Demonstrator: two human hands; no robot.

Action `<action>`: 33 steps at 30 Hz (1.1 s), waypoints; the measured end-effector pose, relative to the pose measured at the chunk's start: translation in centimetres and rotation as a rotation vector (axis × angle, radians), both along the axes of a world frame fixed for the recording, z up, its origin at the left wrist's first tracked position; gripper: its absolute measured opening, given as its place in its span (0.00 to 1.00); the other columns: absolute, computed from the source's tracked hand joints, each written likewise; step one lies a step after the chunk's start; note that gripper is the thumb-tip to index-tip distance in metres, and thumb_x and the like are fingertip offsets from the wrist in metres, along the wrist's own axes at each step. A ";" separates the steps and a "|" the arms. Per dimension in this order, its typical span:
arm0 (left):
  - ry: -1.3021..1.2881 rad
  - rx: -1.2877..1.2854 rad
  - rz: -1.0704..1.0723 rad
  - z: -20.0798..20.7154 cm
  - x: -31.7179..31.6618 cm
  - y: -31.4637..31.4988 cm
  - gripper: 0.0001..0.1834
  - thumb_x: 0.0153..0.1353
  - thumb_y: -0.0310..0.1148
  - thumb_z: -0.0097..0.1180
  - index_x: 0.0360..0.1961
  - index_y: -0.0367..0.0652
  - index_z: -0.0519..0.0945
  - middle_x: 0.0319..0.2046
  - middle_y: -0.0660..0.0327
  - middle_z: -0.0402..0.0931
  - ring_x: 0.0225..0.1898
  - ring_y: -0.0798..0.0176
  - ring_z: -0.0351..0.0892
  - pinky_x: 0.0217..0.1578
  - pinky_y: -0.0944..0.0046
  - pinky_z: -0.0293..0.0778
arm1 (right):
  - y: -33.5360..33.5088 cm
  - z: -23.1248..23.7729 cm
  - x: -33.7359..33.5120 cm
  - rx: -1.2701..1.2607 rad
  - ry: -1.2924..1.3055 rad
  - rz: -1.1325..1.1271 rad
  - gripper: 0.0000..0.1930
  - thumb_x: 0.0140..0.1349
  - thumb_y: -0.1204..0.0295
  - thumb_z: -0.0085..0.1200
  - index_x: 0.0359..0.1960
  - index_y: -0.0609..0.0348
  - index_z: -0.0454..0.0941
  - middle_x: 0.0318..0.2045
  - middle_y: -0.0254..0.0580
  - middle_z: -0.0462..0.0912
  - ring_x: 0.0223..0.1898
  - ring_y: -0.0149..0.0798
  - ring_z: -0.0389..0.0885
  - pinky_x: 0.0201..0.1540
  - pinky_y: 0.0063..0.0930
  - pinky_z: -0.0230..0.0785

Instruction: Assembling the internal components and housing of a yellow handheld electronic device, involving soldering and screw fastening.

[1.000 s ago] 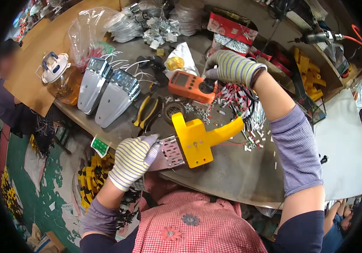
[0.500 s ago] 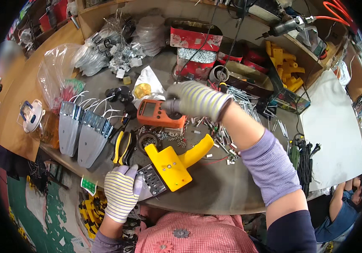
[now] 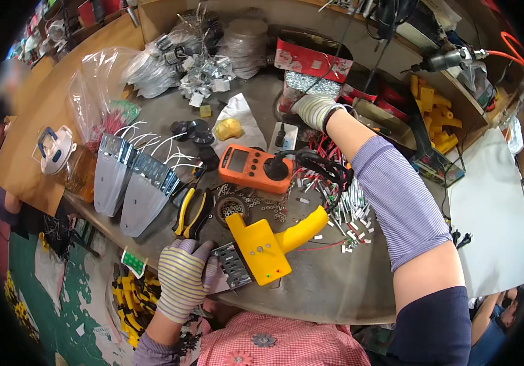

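Note:
A yellow pistol-handled tool point(image 3: 261, 250) with a slotted metal plate and grey end lies at the table's front edge. My gloved left hand point(image 3: 183, 280) is closed around its grey end. Small red and green dots show on the yellow housing. From the handle's end, a black cord point(image 3: 329, 174) runs in a bundle to a black plug on the orange meter point(image 3: 254, 169). Farther back, my gloved right hand point(image 3: 315, 111) reaches beside a red tin of silvery bits point(image 3: 312, 85), above a white socket strip point(image 3: 283, 135). Its fingertips are hidden.
Two grey wedge-shaped bodies with white wires point(image 3: 146, 201) stand at left, near yellow-black pliers point(image 3: 192, 213) and a tape roll point(image 3: 230, 208). Loose nuts and white-tipped red leads point(image 3: 350, 213) lie mid-table. Yellow handles point(image 3: 436, 116) fill a bin at right. A power driver point(image 3: 448, 61) hangs above.
My right hand has moved from the orange meter back toward the red tin, uncovering the black plug and cord. Red and green dots now show on the yellow tool. My left hand keeps its hold.

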State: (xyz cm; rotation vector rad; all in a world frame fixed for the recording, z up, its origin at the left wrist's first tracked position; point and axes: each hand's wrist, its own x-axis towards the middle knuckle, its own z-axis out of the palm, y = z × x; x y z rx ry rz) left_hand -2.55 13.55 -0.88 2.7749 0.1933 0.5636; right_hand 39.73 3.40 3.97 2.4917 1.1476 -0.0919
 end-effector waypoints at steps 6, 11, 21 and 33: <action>-0.002 -0.045 -0.023 -0.2 0.3 0.0 0.15 0.54 0.35 0.60 0.40 0.39 0.84 0.29 0.54 0.75 0.34 0.47 0.75 0.39 0.50 0.70 | -0.9 0.3 0.8 0.025 -0.029 0.078 0.24 0.65 0.52 0.46 0.52 0.56 0.82 0.49 0.56 0.84 0.54 0.54 0.82 0.58 0.44 0.70; 0.020 0.004 -0.043 -1.0 -0.1 0.3 0.18 0.53 0.37 0.62 0.44 0.39 0.82 0.31 0.54 0.74 0.34 0.46 0.75 0.37 0.48 0.70 | -7.7 5.3 -3.5 0.586 0.085 0.101 0.20 0.52 0.70 0.66 0.49 0.57 0.81 0.43 0.53 0.86 0.48 0.51 0.84 0.53 0.40 0.75; -0.447 -0.495 -0.095 3.2 2.0 -2.6 0.11 0.55 0.34 0.66 0.38 0.42 0.83 0.34 0.55 0.79 0.34 0.49 0.80 0.35 0.55 0.77 | -12.1 7.1 -22.6 1.317 0.997 0.026 0.24 0.49 0.77 0.75 0.49 0.61 0.81 0.46 0.36 0.83 0.48 0.29 0.82 0.53 0.26 0.76; 0.076 -1.737 -0.240 3.1 1.3 -4.8 0.15 0.68 0.41 0.59 0.38 0.37 0.84 0.24 0.66 0.78 0.28 0.73 0.76 0.32 0.68 0.73 | -11.6 1.8 -27.5 1.342 1.224 0.095 0.27 0.49 0.71 0.76 0.50 0.59 0.77 0.47 0.41 0.82 0.50 0.34 0.80 0.56 0.34 0.74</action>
